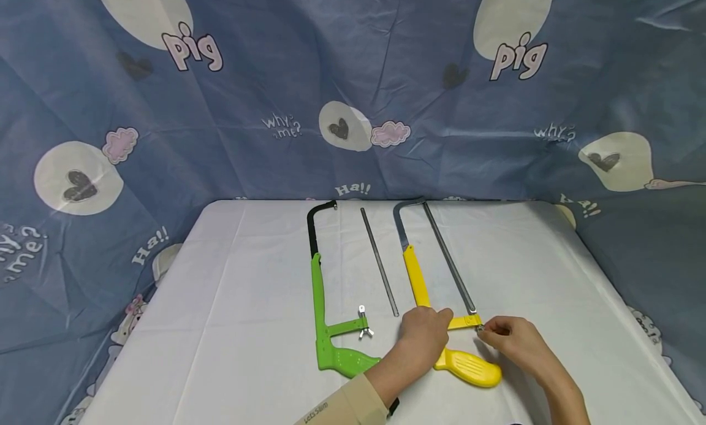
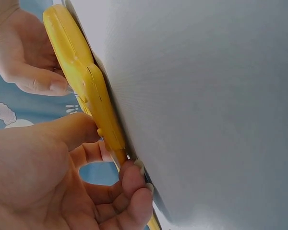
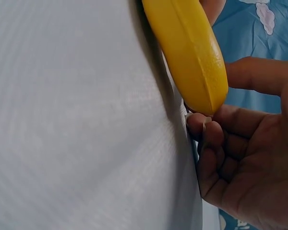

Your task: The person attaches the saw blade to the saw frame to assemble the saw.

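Observation:
A yellow hacksaw (image 1: 417,276) lies on the white-covered table, its grey blade (image 1: 449,259) running from the far end of the bow to the yellow lower arm. My left hand (image 1: 425,334) grips the frame where it joins that arm; in the left wrist view, thumb and fingers curl round the yellow body. At the arm's outer end my right hand (image 1: 517,339) pinches a small metal wing nut (image 1: 479,329), mostly covered by the fingertips. The yellow handle (image 3: 192,52) hides that pinch in the right wrist view.
Left of the yellow saw lies a green hacksaw (image 1: 318,290) with no blade fitted and a wing nut (image 1: 365,333) on its lower arm. A loose blade (image 1: 379,262) rests between the two saws. Blue printed cloth (image 1: 353,75) hangs behind the table.

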The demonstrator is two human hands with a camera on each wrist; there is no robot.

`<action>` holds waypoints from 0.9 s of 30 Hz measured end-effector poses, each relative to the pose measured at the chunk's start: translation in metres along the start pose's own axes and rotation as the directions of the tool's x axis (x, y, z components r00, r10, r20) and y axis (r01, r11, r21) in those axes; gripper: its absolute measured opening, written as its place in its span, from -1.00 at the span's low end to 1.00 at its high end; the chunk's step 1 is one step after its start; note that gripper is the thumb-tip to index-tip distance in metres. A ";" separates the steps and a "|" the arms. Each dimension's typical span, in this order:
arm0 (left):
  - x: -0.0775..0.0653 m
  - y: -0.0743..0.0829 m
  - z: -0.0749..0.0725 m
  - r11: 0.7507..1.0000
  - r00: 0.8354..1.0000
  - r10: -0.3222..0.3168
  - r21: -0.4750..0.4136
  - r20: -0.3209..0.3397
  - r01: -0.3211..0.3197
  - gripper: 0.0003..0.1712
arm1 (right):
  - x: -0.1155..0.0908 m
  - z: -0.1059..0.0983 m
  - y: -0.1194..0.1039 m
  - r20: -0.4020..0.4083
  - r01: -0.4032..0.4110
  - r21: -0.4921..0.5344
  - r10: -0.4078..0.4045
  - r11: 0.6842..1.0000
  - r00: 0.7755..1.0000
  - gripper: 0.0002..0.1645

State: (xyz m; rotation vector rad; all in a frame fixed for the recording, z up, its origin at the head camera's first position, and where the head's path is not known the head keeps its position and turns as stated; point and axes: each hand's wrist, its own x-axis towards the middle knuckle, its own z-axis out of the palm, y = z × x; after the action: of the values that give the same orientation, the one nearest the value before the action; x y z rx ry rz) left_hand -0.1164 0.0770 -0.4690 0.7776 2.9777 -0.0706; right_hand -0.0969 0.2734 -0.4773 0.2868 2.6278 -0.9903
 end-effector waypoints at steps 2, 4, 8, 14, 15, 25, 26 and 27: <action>0.000 0.000 0.000 1.000 1.000 0.000 0.002 0.000 0.000 -0.88 | 0.000 0.000 0.000 -0.002 0.000 0.000 0.000 1.000 1.000 -0.63; 0.000 0.000 0.000 1.000 1.000 -0.002 0.004 0.002 0.002 -0.88 | 0.000 0.001 -0.001 -0.005 0.003 -0.002 -0.003 1.000 1.000 -0.61; 0.000 0.000 0.001 1.000 1.000 -0.005 -0.003 -0.003 0.005 -0.88 | -0.001 0.001 0.000 -0.013 -0.001 -0.002 0.001 1.000 1.000 -0.60; 0.000 0.000 0.001 1.000 1.000 -0.006 -0.007 -0.007 0.006 -0.88 | 0.000 0.001 0.001 -0.028 0.001 0.008 0.000 1.000 1.000 -0.62; 0.000 0.000 0.001 1.000 1.000 -0.006 -0.007 -0.006 0.006 -0.88 | 0.000 0.001 0.001 -0.032 0.001 0.007 0.000 1.000 0.999 -0.63; 0.000 0.000 0.001 1.000 1.000 -0.007 -0.014 -0.008 0.007 -0.88 | 0.001 0.002 0.002 -0.068 0.010 0.002 -0.010 1.000 0.998 -0.69; 0.000 0.000 0.001 1.000 1.000 -0.008 -0.015 -0.008 0.008 -0.88 | 0.001 0.002 0.002 -0.072 0.013 0.002 -0.013 1.000 0.997 -0.69; 0.000 0.000 0.001 1.000 1.000 -0.007 -0.013 -0.007 0.007 -0.88 | 0.001 0.002 0.002 -0.076 0.016 0.003 -0.015 1.000 0.997 -0.70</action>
State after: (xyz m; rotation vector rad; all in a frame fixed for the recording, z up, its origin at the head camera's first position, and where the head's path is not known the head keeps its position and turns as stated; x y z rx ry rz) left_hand -0.1164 0.0775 -0.4699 0.7680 2.9844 -0.0491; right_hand -0.0967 0.2739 -0.4804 0.3115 2.7008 -1.0085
